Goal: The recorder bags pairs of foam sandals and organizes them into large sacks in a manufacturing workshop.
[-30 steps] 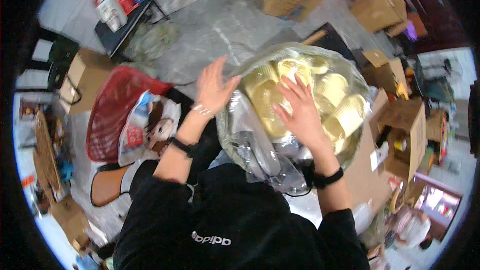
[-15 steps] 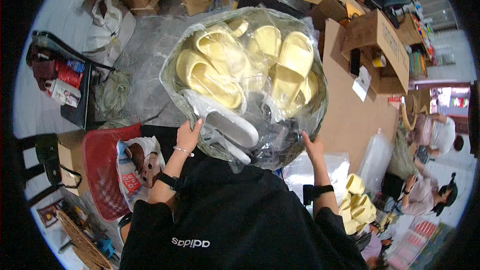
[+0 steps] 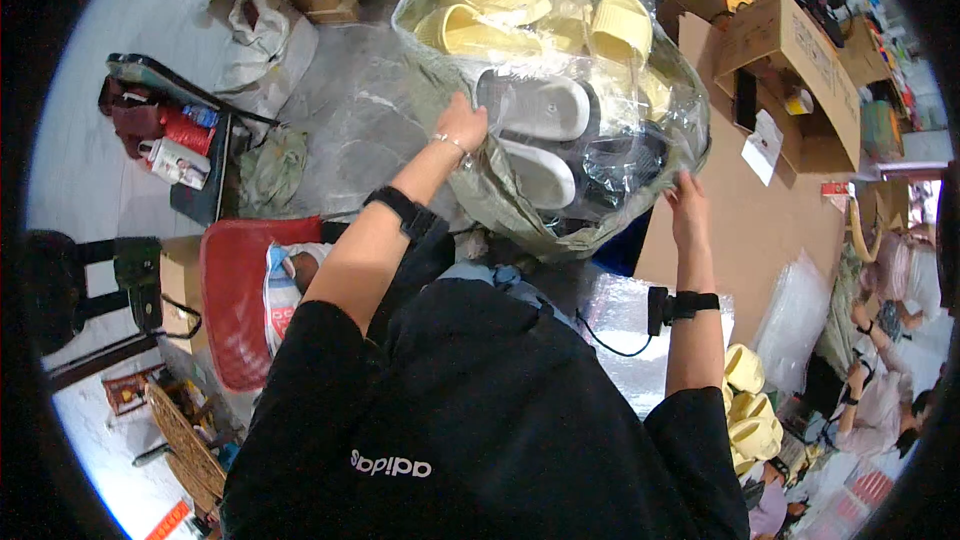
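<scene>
Large clear plastic bag [image 3: 560, 90] in the upper centre of the frame, raised in front of the body and held between both hands. Left hand [image 3: 462, 123] pressed flat against the bag's left flank, fingers spread over the film, gripping it; black band on the left wrist. Right hand [image 3: 687, 202] placed against the bag's lower right edge, fingers curled on the plastic; black strap lower on the right forearm. Inside the bag: pale yellow slippers [image 3: 490, 15] packed in the upper half, grey-and-white slippers [image 3: 535, 110] just below them near the left hand, dark ones at lower right, pressed close against one another.

Brown cardboard sheet [image 3: 760, 230] right of the bag, beneath the right hand. Open cardboard boxes [image 3: 790, 50] at upper right. Further pale yellow slippers [image 3: 745, 410] loose at lower right, beside a clear wrap [image 3: 800, 310]. Red basket [image 3: 235, 300] at centre left, just beside the left arm. White sack [image 3: 265, 45] at upper left on the grey floor. Another person, seated, at the right edge of the frame. Black shirt across the lower centre.
</scene>
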Demonstrator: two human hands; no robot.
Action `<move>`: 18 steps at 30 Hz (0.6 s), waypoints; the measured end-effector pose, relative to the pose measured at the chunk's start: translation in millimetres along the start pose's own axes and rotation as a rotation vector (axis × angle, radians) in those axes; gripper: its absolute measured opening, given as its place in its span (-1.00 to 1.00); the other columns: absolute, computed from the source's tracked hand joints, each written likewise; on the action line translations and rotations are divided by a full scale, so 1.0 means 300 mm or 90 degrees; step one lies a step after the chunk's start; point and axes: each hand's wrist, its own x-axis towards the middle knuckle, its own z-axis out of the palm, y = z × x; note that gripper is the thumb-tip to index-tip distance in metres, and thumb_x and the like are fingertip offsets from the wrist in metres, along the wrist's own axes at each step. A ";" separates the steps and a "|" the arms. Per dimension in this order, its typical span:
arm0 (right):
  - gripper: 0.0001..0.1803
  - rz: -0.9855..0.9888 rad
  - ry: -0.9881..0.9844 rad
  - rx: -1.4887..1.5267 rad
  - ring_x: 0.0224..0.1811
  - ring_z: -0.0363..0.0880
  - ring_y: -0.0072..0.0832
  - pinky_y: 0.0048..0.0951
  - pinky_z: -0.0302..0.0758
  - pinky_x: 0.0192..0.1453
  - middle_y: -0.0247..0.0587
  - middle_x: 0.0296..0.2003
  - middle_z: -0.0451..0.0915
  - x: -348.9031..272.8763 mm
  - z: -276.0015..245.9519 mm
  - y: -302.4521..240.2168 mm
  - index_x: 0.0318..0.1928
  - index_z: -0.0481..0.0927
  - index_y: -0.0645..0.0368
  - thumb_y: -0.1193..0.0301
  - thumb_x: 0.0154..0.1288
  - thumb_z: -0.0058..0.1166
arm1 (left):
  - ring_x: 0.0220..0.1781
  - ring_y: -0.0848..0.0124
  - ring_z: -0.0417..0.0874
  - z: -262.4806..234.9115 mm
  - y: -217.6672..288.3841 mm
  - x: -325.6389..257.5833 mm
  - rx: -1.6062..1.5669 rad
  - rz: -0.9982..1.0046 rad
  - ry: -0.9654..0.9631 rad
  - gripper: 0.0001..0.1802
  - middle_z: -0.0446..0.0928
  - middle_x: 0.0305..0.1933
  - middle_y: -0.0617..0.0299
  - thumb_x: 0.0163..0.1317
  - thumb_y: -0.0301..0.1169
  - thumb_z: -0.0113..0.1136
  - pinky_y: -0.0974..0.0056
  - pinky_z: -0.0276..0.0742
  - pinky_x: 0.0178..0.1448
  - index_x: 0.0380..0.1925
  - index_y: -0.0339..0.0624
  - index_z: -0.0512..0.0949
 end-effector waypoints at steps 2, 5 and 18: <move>-0.40 -0.103 -0.151 -0.133 0.08 0.24 -0.37 -0.45 0.12 0.15 -0.04 0.06 0.25 -0.056 0.089 0.023 0.12 0.14 0.31 0.24 0.15 -0.04 | -0.05 -0.09 0.39 0.026 -0.020 0.031 0.001 -0.032 -0.011 -0.46 0.36 -0.13 -0.30 0.06 -0.24 -0.03 0.10 0.27 0.05 -0.08 -0.48 0.20; 0.10 -0.276 -0.250 -0.523 0.27 -0.17 -0.11 -0.25 -0.12 0.27 0.19 0.20 -0.10 -0.131 0.157 0.056 0.24 -0.17 0.17 0.10 -0.22 0.24 | 0.00 -0.07 0.36 0.049 -0.082 0.026 -0.013 -0.049 -0.003 -0.42 0.33 -0.09 -0.31 0.03 -0.26 0.01 0.13 0.26 0.08 -0.06 -0.49 0.15; 0.22 -0.284 -0.273 -0.726 0.30 -0.34 -0.03 0.07 -0.17 0.21 0.25 0.21 -0.29 -0.136 0.122 0.157 0.25 -0.27 0.04 0.08 -0.36 0.29 | 0.01 -0.05 0.35 0.073 -0.024 -0.063 0.063 -0.053 0.014 -0.39 0.32 -0.08 -0.32 0.01 -0.26 0.05 0.15 0.27 0.06 -0.06 -0.51 0.12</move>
